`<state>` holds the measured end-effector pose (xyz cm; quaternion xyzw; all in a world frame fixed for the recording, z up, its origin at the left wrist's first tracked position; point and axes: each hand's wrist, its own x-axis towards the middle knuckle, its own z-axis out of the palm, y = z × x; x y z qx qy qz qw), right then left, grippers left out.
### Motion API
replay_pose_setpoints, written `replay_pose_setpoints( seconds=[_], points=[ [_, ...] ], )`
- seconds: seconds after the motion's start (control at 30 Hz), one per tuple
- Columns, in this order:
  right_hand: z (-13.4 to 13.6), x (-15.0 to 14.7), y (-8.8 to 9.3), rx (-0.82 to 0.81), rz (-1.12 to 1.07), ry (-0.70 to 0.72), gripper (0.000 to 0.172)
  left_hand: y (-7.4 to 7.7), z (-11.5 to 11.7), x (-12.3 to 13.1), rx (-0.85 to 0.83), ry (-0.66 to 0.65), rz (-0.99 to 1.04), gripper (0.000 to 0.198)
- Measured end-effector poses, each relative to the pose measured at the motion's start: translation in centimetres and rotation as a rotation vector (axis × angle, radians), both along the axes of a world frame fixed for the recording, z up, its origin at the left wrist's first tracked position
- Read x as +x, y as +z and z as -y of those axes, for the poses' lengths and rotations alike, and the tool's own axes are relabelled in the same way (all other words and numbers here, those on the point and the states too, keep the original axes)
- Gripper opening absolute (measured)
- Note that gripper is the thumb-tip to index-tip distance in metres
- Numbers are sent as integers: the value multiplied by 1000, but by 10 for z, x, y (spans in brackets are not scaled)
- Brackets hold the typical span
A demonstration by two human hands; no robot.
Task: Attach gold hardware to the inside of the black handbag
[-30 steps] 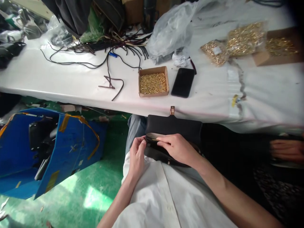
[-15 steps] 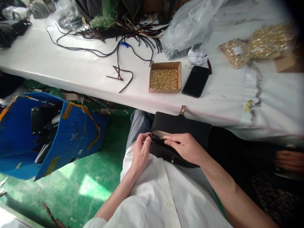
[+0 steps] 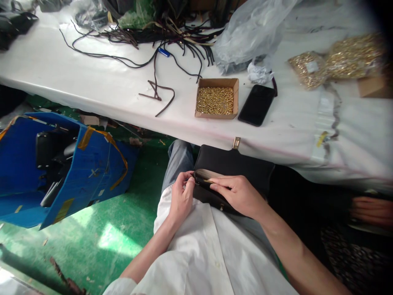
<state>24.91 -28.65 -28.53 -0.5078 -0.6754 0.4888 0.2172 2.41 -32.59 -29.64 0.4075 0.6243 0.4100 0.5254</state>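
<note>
A black handbag (image 3: 233,160) rests on my lap with its flap thrown back toward the table, a metal clasp plate (image 3: 236,142) at the flap's edge. My left hand (image 3: 183,191) pinches the bag's left corner between thumb and fingers. Over the bag's mouth, my right hand (image 3: 238,192) is closed around a thin yellowish strip (image 3: 208,181) whose tip points toward the left corner. What kind of thing it is I cannot make out. The pale lining shows behind the fingers, and a small metal turn-lock (image 3: 221,207) sits on the bag's front.
On the white table (image 3: 101,78) are a cardboard box of small gold parts (image 3: 215,100), a black phone (image 3: 256,105), dark cords (image 3: 156,92) and bags of gold hardware (image 3: 310,69). A blue bin (image 3: 92,172) stands left. Another person's hand (image 3: 371,211) is at right.
Both hands stay almost in the same place at the bag's left corner. The right hand has shifted very slightly left and down. The camera view has tilted a little.
</note>
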Motion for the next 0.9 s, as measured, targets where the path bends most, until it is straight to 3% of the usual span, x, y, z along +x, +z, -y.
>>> replay_pose_setpoints(
  seconds=[0.33, 0.63, 0.9],
  points=[
    [13, -39, 1, 248, 205, 71, 30, -7, 16, -14, -37, 39, 172, 32],
    [14, -58, 3, 380, 285, 98, 35, -8, 22, -16, -11, 22, 133, 27],
    [11, -65, 1, 439, 309, 129, 18, -10, 26, -16, 16, -28, 90, 32]
  ],
)
